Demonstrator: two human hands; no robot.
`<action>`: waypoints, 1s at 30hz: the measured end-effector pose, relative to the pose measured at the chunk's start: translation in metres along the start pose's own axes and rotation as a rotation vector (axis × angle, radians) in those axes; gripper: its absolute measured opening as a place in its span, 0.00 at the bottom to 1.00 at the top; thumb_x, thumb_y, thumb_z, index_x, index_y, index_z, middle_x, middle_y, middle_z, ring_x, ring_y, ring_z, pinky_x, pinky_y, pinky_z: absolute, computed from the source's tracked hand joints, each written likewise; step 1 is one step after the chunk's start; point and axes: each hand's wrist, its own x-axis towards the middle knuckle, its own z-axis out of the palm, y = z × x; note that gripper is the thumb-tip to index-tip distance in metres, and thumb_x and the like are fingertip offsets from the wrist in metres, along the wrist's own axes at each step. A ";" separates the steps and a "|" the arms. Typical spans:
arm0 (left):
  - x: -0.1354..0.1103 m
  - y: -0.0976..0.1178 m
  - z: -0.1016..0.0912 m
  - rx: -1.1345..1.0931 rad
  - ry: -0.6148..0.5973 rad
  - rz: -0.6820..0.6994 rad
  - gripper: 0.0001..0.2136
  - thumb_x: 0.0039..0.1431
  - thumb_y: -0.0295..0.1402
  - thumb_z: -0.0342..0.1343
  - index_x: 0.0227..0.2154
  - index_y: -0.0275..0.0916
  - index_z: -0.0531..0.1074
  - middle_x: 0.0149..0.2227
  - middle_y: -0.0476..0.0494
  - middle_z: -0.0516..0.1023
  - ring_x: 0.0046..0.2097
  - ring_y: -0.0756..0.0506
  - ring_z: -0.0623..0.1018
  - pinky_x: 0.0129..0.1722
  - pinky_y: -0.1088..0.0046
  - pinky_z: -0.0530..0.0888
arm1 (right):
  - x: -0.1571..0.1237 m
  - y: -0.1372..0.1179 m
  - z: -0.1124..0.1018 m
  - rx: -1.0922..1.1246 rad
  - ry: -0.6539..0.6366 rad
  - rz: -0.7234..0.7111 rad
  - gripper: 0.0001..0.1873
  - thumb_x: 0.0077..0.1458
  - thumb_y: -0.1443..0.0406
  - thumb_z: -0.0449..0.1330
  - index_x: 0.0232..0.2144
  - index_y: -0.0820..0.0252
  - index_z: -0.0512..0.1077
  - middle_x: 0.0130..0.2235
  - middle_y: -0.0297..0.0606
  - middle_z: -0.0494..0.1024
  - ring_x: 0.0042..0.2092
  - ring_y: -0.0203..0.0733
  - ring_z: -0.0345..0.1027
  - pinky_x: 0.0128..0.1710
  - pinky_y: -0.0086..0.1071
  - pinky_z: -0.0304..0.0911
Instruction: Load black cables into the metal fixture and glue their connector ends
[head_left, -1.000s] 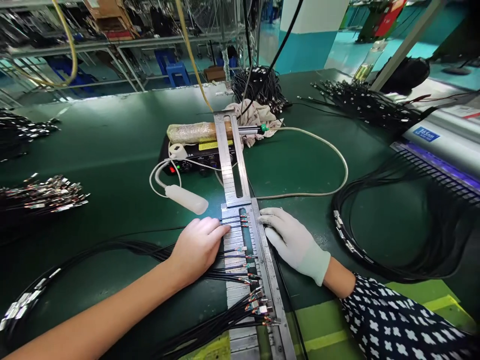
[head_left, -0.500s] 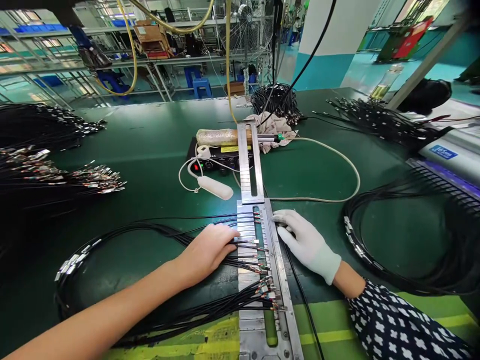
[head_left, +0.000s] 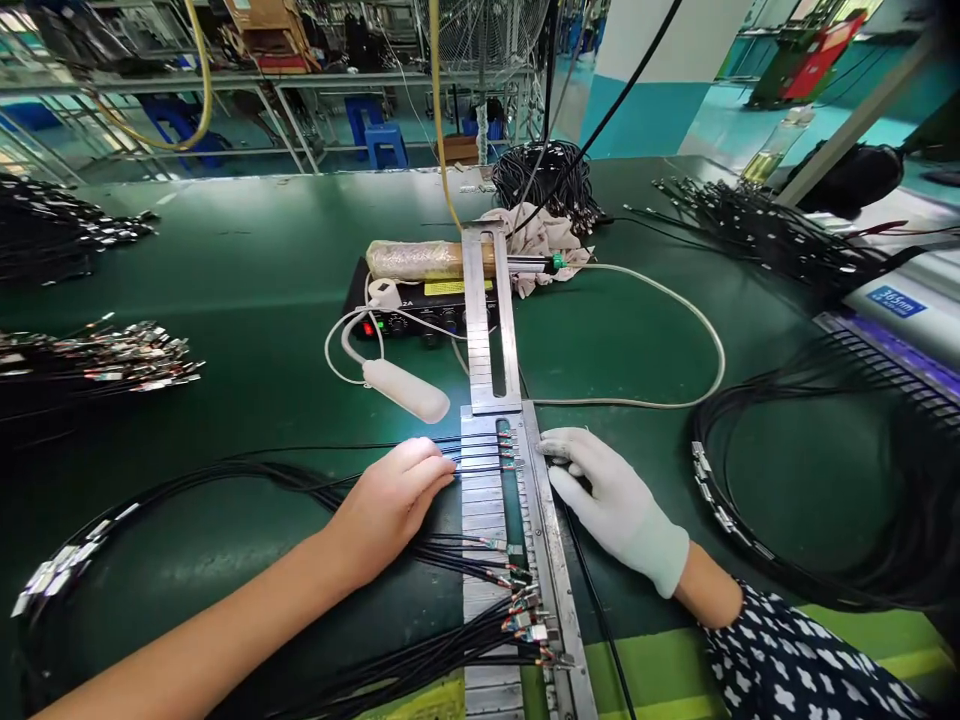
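Note:
My left hand (head_left: 397, 495) is bare and pinches a thin black cable (head_left: 476, 469) across the slotted metal fixture (head_left: 480, 515). That cable's stripped end lies over the slot, just below several others set in a row. Lower down, a bundle of black cables (head_left: 457, 635) with small metal connectors (head_left: 529, 620) rests across the same fixture. My right hand (head_left: 611, 500), in a white glove, sits against the fixture's right rail (head_left: 551, 540). Its fingers are curled together, and what they hold, if anything, is hidden. A black cord (head_left: 600, 590) runs out from under this hand.
Behind the fixture stand a black control box (head_left: 412, 320), a white lamp (head_left: 405, 390) and a wrapped roll (head_left: 412, 260). Cable bundles lie at the left (head_left: 97, 355) and back right (head_left: 757, 235). A cable coil (head_left: 720, 500) and a silver device (head_left: 900, 295) are at right.
My left hand has moved up along the fixture, and a cable now lies in line below the upper row. My right hand stays at the rail. The head view has shifted slightly.

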 end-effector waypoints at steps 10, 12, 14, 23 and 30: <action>0.002 -0.025 0.003 0.224 -0.022 0.245 0.17 0.66 0.20 0.43 0.50 0.37 0.73 0.38 0.42 0.75 0.35 0.47 0.72 0.33 0.71 0.69 | 0.001 -0.001 -0.002 0.007 -0.020 0.037 0.12 0.63 0.70 0.54 0.46 0.55 0.71 0.50 0.42 0.77 0.53 0.47 0.71 0.54 0.46 0.71; 0.002 -0.027 0.003 0.285 -0.032 0.259 0.18 0.66 0.20 0.43 0.51 0.37 0.72 0.38 0.42 0.74 0.35 0.47 0.72 0.33 0.71 0.69 | 0.001 -0.001 -0.002 0.007 -0.019 0.038 0.12 0.62 0.70 0.54 0.47 0.55 0.71 0.50 0.42 0.77 0.53 0.47 0.72 0.54 0.46 0.71; 0.002 -0.028 0.005 0.275 -0.041 0.256 0.18 0.66 0.20 0.43 0.52 0.38 0.71 0.38 0.43 0.74 0.35 0.48 0.72 0.33 0.71 0.70 | 0.001 -0.001 -0.002 0.009 -0.020 0.038 0.12 0.62 0.70 0.54 0.47 0.56 0.71 0.50 0.42 0.77 0.52 0.46 0.72 0.53 0.45 0.71; -0.004 -0.022 0.009 0.167 -0.059 0.137 0.19 0.65 0.20 0.45 0.53 0.44 0.71 0.41 0.43 0.73 0.41 0.46 0.72 0.39 0.69 0.69 | 0.002 -0.001 -0.003 0.028 -0.011 0.051 0.12 0.63 0.70 0.54 0.46 0.56 0.71 0.50 0.41 0.78 0.52 0.46 0.72 0.54 0.44 0.71; -0.019 -0.011 0.013 0.239 -0.072 0.069 0.19 0.69 0.26 0.43 0.58 0.44 0.68 0.35 0.46 0.75 0.35 0.46 0.69 0.32 0.69 0.62 | 0.004 -0.002 -0.004 0.087 0.017 0.081 0.11 0.61 0.71 0.55 0.43 0.54 0.73 0.47 0.39 0.78 0.49 0.44 0.74 0.49 0.40 0.73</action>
